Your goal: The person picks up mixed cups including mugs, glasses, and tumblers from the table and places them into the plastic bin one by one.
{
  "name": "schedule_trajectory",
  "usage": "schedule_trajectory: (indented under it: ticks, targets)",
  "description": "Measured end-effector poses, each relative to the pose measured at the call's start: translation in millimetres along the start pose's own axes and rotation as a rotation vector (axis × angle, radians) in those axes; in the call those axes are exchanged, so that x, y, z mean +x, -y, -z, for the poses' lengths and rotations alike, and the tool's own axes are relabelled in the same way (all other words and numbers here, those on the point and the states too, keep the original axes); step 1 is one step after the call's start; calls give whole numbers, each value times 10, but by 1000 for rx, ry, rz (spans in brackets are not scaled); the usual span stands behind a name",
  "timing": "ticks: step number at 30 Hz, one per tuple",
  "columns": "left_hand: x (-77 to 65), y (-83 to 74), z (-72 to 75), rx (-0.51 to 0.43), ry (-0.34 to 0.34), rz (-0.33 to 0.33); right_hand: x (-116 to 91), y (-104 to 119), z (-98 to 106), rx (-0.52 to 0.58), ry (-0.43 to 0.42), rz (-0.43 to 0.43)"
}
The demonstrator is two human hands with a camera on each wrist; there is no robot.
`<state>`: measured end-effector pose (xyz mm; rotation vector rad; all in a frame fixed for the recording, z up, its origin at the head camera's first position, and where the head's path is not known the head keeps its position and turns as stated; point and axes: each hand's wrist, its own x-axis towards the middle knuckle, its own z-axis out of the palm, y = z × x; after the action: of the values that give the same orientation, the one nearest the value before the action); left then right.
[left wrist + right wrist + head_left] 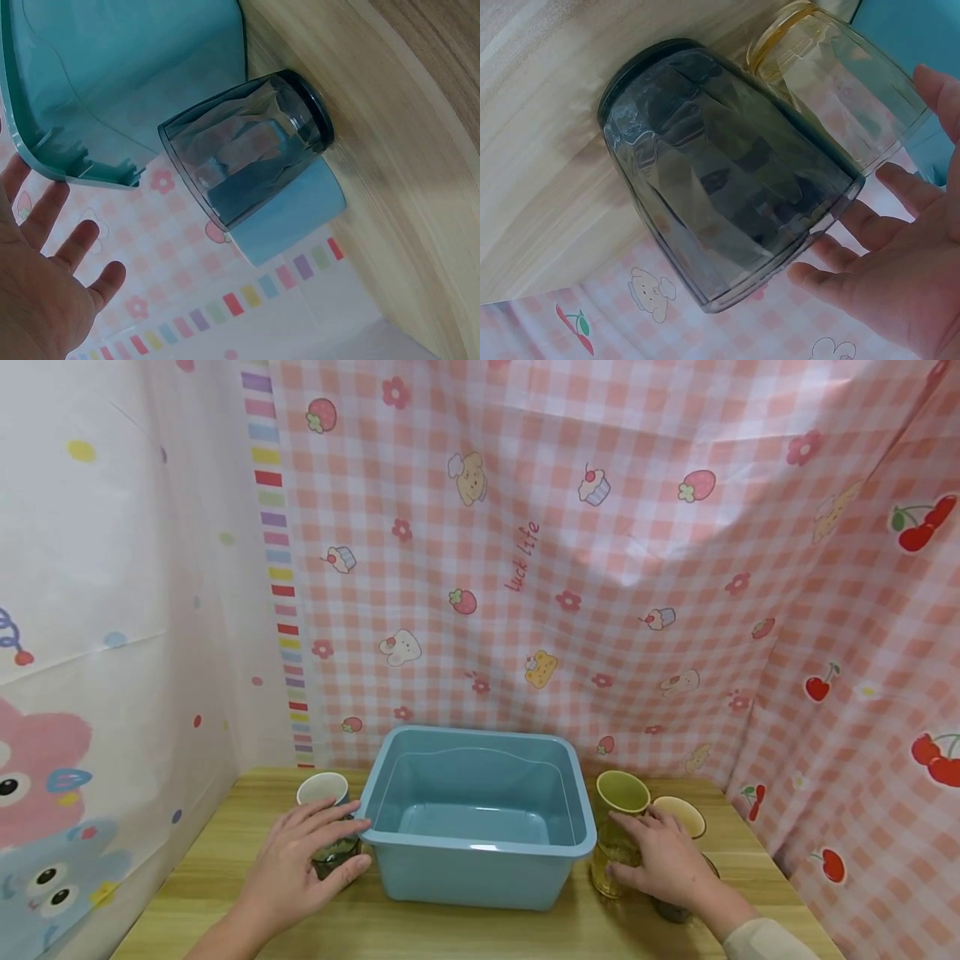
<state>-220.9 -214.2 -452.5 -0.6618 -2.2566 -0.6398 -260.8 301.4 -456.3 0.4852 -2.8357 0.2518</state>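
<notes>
My left hand (296, 860) is spread over the left cups, its fingertips right at the left rim of the blue plastic basin (480, 877). Below it stands a smoky faceted glass (247, 150), beside a light blue cup (292, 217) with a white inside. On the basin's other side, my right hand (667, 860) reaches over the right cups, thumb and fingers apart near a clear yellow faceted glass (840, 90). A second smoky glass (720, 172) stands close to its fingers. Behind it are a green-yellow cup (622, 793) and a cream-coloured cup (681, 817).
The basin's inside shows only its bare floor. Everything stands upright on a wood-grain table (225, 843). A pink checked cloth (480, 568) hangs behind, a white patterned cloth (135, 610) on the left and a cherry-print cloth (862, 735) on the right.
</notes>
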Motion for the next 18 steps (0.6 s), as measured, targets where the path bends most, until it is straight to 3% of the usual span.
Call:
schedule_trajectory:
  ticks: [18]
  targets:
    - [9, -31, 24, 25, 31, 19, -4, -27, 114, -9, -32, 2]
